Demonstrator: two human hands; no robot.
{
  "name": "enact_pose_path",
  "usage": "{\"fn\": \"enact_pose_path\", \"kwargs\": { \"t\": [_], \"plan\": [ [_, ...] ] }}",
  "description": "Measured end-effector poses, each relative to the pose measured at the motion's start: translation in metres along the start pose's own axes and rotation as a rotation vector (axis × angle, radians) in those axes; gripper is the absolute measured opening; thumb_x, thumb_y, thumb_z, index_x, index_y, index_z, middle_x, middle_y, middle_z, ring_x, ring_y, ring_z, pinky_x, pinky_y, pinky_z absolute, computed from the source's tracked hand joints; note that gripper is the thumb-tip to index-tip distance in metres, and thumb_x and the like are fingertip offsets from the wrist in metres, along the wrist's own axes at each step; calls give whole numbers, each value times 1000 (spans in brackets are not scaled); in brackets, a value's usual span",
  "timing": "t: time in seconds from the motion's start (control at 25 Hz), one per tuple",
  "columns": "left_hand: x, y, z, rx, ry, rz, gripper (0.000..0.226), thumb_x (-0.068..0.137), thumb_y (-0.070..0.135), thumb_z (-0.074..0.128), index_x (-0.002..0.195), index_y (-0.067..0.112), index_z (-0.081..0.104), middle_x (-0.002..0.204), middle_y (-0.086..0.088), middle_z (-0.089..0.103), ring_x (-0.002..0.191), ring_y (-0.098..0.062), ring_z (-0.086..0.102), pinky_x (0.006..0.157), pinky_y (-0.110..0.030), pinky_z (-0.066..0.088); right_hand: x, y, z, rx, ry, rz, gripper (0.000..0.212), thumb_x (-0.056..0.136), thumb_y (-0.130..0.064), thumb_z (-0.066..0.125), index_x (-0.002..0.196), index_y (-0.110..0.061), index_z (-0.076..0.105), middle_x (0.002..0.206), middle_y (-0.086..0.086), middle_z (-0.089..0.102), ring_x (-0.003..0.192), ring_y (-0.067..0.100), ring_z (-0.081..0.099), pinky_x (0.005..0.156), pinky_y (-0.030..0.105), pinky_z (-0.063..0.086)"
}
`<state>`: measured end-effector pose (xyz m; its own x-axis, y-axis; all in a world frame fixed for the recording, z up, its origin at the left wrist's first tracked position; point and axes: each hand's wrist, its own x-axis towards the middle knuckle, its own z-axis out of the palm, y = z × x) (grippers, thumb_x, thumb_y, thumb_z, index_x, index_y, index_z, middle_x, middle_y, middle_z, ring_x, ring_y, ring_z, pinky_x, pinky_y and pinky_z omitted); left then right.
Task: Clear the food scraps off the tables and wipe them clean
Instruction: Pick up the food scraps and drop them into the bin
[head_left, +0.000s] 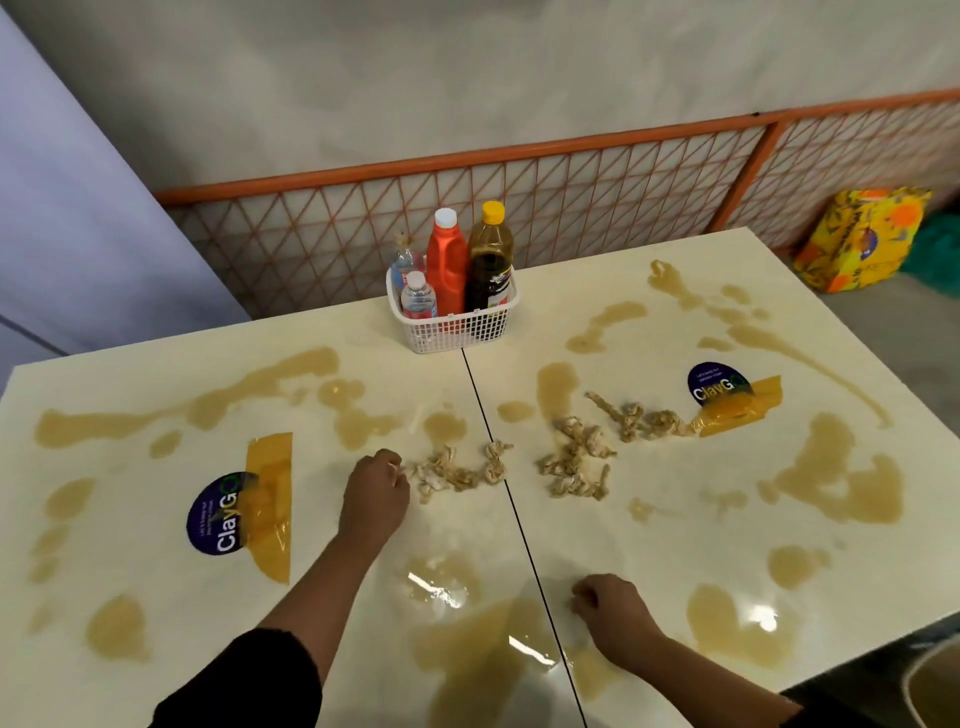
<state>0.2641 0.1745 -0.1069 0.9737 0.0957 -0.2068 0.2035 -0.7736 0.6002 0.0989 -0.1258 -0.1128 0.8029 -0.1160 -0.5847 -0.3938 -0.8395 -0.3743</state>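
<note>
Two cream tables stand side by side, the left table (156, 639) and the right table (675, 322), with a dark seam between them. Brown liquid spills (836, 493) cover both tops. One pile of pale food scraps (457, 470) lies on the left table by the seam. More scraps (576, 462) lie on the right table. My left hand (375, 493) has curled fingers at the left end of the left pile and seems to pinch a scrap. My right hand (608, 608) rests on the right table near the front, fingers curled, with nothing visible in it.
A white basket (457, 327) with several bottles sits at the back across the seam. Round ClayGo stickers (221, 514) with yellow tape are on each table. An orange mesh fence (519, 208) runs behind. A yellow bag (857, 239) sits on the floor at right. A container rim (930, 675) shows at bottom right.
</note>
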Motion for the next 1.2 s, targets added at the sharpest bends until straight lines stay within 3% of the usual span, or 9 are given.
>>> {"fn": "enact_pose_path", "kwargs": {
  "t": [0.08, 0.2, 0.36, 0.56, 0.64, 0.76, 0.96, 1.08, 1.2],
  "plan": [
    [19, -11, 8, 229, -65, 129, 43, 86, 20, 69, 128, 17, 62, 122, -9, 62, 115, -30, 56, 92, -41, 51, -5, 1, -1, 106, 6, 43, 18, 95, -23, 64, 77, -26, 63, 80, -6, 66, 70, 6, 57, 66, 15, 43],
    [18, -22, 20, 386, -87, 290, 32, 87, 13, 66, 119, 17, 69, 120, -8, 65, 115, -32, 56, 91, -44, 51, -15, 5, -4, 272, 17, 116, 17, 93, -24, 67, 77, -28, 66, 75, -5, 67, 70, 7, 61, 67, 20, 49],
    [-13, -22, 17, 131, 65, 272, 20, 91, 3, 62, 106, 11, 72, 94, -5, 71, 91, -25, 65, 79, -36, 53, -26, 4, -13, 551, 53, 212, 13, 97, -20, 60, 87, -16, 68, 82, 4, 71, 77, 20, 68, 70, 34, 58],
    [-92, 32, -2, -585, 42, -150, 13, 87, 11, 73, 98, 19, 71, 80, 7, 75, 77, 0, 69, 75, -12, 52, -24, -19, -30, 1201, 15, 377, 15, 100, -9, 59, 101, 5, 64, 93, 23, 73, 78, 28, 70, 70, 37, 59],
    [-118, 57, 6, -664, -10, -122, 12, 85, 9, 76, 91, 16, 69, 78, 5, 75, 74, -4, 71, 66, -10, 51, -23, -37, -33, 1420, -68, 398, 14, 102, -10, 55, 105, 3, 58, 92, 24, 71, 82, 33, 69, 76, 41, 59],
    [-142, 86, 26, -624, -102, 64, 10, 84, 15, 78, 85, 20, 69, 79, 8, 73, 76, -4, 69, 67, -15, 53, -26, -68, -35, 1701, -245, 389, 13, 103, -6, 46, 100, 2, 56, 97, 28, 69, 85, 39, 68, 77, 45, 59],
    [-149, 93, 43, -176, -310, 564, 13, 88, 39, 62, 95, 31, 69, 84, 17, 64, 87, 1, 57, 81, -23, 48, -28, -77, -33, 1730, -314, 366, 26, 98, -3, 40, 76, -3, 53, 70, 15, 54, 63, 26, 55, 62, 36, 50],
    [-145, 83, 39, -247, -399, 484, 13, 89, 40, 65, 95, 31, 72, 92, 23, 68, 95, 5, 60, 86, -17, 47, -30, -57, -29, 1677, -193, 493, 23, 100, -1, 47, 78, -4, 53, 62, 10, 45, 52, 18, 42, 55, 30, 44],
    [-116, 56, 35, -241, -225, 257, 8, 90, 27, 66, 85, 33, 70, 86, 18, 70, 86, 3, 63, 77, -20, 52, -39, -33, -29, 1632, -108, 568, 14, 101, 2, 50, 93, 1, 61, 65, 10, 51, 51, 15, 43, 52, 27, 43]
  ]
}}
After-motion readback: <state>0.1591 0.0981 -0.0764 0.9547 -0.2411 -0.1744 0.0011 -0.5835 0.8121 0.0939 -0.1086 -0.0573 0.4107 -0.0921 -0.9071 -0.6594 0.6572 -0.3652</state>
